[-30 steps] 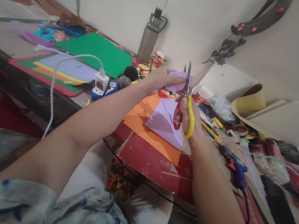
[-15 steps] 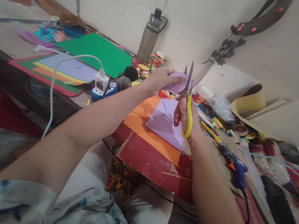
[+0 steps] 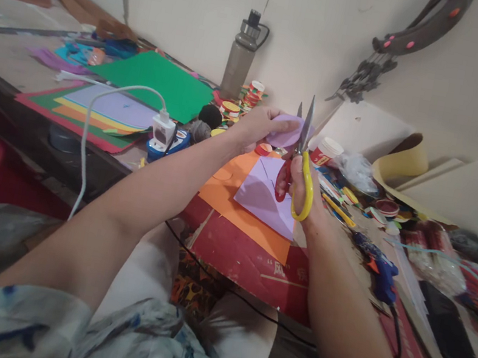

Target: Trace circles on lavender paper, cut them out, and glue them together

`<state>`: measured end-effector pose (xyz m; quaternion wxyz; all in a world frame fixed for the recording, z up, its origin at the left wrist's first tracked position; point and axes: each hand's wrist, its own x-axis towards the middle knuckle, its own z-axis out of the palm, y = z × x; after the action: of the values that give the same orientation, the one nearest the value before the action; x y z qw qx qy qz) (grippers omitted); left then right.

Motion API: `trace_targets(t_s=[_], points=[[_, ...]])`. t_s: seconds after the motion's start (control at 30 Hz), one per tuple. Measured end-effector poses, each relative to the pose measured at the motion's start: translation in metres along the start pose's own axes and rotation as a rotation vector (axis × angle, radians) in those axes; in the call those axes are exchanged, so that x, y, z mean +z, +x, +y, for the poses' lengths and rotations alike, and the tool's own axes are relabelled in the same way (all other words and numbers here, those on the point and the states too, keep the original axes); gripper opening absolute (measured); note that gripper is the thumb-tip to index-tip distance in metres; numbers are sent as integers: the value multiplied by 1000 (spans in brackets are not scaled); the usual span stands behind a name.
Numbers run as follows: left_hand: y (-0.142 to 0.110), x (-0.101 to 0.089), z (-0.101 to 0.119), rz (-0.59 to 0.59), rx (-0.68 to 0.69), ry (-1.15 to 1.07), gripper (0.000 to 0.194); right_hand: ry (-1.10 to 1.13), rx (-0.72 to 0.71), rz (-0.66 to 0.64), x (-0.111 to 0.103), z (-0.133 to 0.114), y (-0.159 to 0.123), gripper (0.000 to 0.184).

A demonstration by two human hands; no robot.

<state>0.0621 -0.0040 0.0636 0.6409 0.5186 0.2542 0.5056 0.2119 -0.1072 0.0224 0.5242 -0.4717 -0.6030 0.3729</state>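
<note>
Holding purple paper (image 3: 283, 140) in left hand (image 3: 256, 126) and open scissors (image 3: 302, 143) in right hand (image 3: 301, 185), beware nicked fingertips (image 3: 296, 126) from nearby blades (image 3: 309, 116).

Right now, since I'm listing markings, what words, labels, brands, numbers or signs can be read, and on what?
“风”: red board beneath the orange paper; the next character is partly hidden.
Red-and-white cup: marking too small to read.
Nothing else is legible.

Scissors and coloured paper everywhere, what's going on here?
A person is working on paper at a cluttered table. The left hand holds a purple paper piece in its fingers. The right hand holds scissors, blades open at the piece. Below, a purple sheet overlaps an orange sheet.
</note>
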Motion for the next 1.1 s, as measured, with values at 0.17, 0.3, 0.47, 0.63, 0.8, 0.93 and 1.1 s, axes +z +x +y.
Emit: trace_targets(t_s=[0.17, 0.3, 0.47, 0.63, 0.8, 0.93, 1.1], points=[[-3, 2, 3, -10, 2, 31, 15, 10, 4, 13, 0, 1, -1, 79], [-4, 3, 4, -13, 9, 23, 18, 3, 0, 13, -2, 2, -2, 76], [-1, -1, 1, -10, 13, 2, 20, -27, 28, 21, -1, -4, -2, 74], [5, -7, -4, -32, 32, 32, 16, -52, 16, 24, 0, -11, -4, 74], [5, -5, -8, -45, 46, -47, 13, -81, 2, 57, 1, -9, -3, 70], [3, -1, -8, -45, 23, -115, 12, -54, -4, 101, 2, -5, -1, 69], [3, 0, -7, 16, 34, -101, 23, -44, 12, 89, 2, -7, -1, 70]])
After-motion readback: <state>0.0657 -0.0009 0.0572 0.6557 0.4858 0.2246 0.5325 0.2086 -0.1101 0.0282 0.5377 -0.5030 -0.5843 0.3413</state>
